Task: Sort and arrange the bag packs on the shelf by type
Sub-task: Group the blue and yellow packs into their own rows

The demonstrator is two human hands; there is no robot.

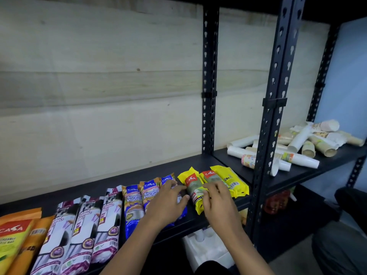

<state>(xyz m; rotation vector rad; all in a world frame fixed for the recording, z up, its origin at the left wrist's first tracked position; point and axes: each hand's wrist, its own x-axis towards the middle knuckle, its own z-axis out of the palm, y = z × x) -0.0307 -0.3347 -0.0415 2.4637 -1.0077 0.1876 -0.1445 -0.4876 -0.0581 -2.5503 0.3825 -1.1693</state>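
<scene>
Black metal shelf [111, 183] against pale wood wall, packs in a row: orange packs [29, 235], white drawstring packs [85, 231], blue packs [133, 205], yellow packs [230, 181]. Spread flat, left hand [168, 203] rests on rightmost blue pack [166, 179]. Curled fingers of right hand [218, 201] pinch leftmost yellow pack [191, 183]. Paper cups [297, 147] piled on neighbouring shelf.

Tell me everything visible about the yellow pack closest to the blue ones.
The yellow pack looks like a glossy plastic pouch, with a red CASA label near its crimped far end and a greenish panel below. It lies flat on the dark shelf, lengthwise front to back, near end close to the front edge. The right hand touches its right side with curled fingers. A second yellow pack lies alongside.
</scene>
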